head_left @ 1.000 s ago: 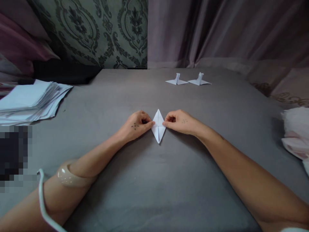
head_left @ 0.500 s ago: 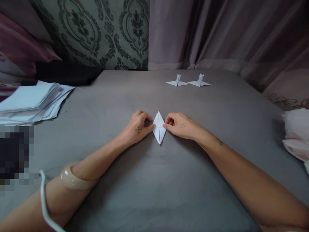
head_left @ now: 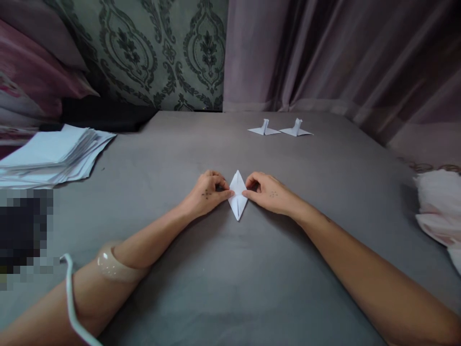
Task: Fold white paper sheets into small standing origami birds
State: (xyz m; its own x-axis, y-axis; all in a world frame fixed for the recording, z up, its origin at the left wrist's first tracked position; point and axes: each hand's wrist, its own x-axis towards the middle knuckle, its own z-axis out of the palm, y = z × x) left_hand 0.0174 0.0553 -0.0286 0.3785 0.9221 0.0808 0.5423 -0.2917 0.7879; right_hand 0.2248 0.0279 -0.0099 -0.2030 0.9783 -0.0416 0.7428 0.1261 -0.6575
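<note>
Folded paper kite-shape (head_left: 238,194) lies flat on the grey cloth surface (head_left: 230,269), mid-frame, long axis pointing away from the person, sharp tip toward them. A slit runs up from the near tip, so there are two narrow flaps at the lower end.

Left hand (head_left: 206,193): fingers curled, thumb and forefinger pinched narrow on the piece's left corner. Right hand (head_left: 268,193): same on the right corner, fingertips pressing the edge down. Both are in contact; neither lifts the piece.

Progress, my read: the base is collapsed and the side edges are already folded to the centre line. It is flat, with no neck, head or spread wings. Two finished paper figures (head_left: 280,129) stand side by side at the far edge, each with flat wings and an upright neck; the piece in hand has none of that, so I'd call it roughly halfway.

Stock: stack of plain white sheets (head_left: 54,154) at far left, fanned loosely and well apart from the hands.

Containers: none in view. White crumpled fabric or paper (head_left: 437,211) sits at the right edge; I can't tell which. Patterned wall and curtain behind.
</note>
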